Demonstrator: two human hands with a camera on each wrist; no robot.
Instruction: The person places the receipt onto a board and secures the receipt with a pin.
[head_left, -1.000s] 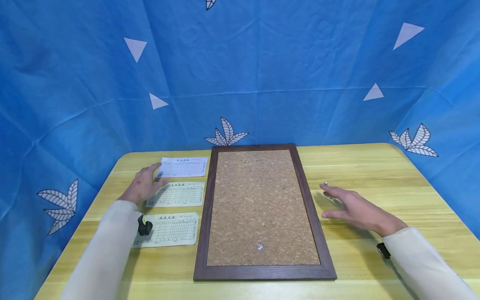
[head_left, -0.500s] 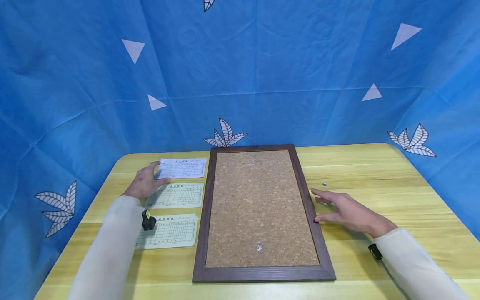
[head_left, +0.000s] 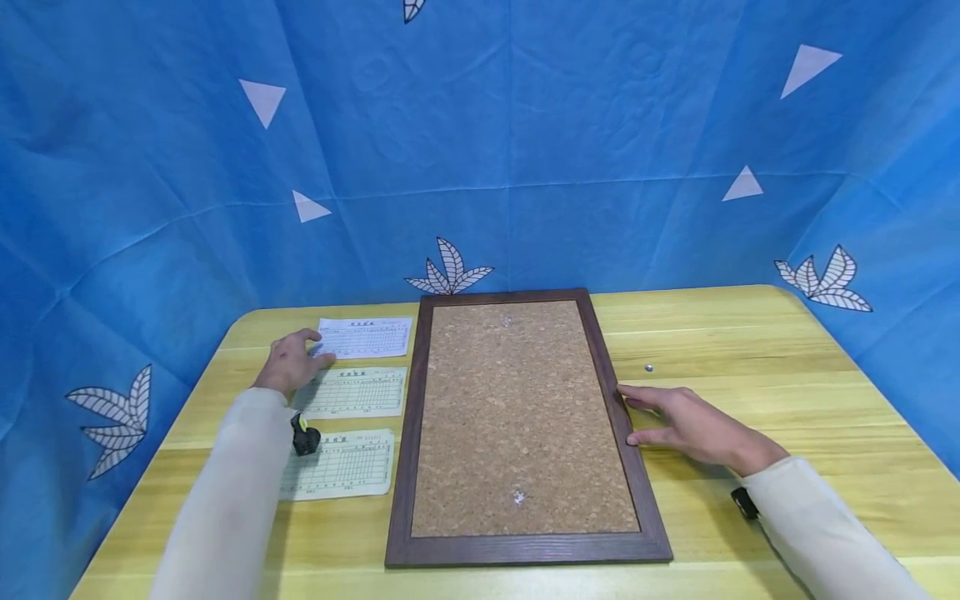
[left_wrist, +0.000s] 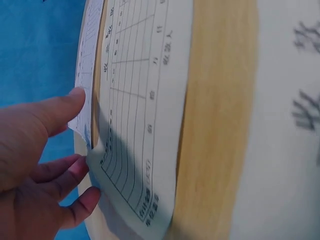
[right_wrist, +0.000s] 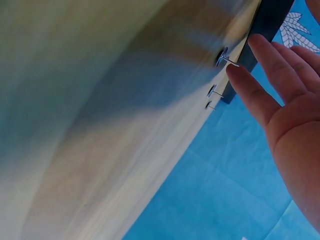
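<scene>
My left hand [head_left: 292,360] lies at the left edge of the upper white printed slip [head_left: 365,338], its thumb and fingers spread around the corners of that edge. Below it is a pale green slip [head_left: 360,393], whose corner sits close to my fingers in the left wrist view. Over on the right, my right hand [head_left: 686,427] touches the dark wooden frame of the cork board [head_left: 525,417] with extended fingertips and thumb. In the right wrist view, several silver thumbtacks, such as this thumbtack [right_wrist: 212,91], stand points up on the table beside the fingers.
A second green slip [head_left: 345,467] lies nearer the front left, partly behind my wrist camera [head_left: 304,437]. The light wooden table [head_left: 712,333] meets a blue patterned cloth [head_left: 510,167] at its back and sides. Two shiny patches mark the cork's top and bottom.
My right hand has moved left from beside the thumbtacks to the board's right edge, uncovering one tack in the head view. The left hand has shifted slightly right, against the white slip's edge.
</scene>
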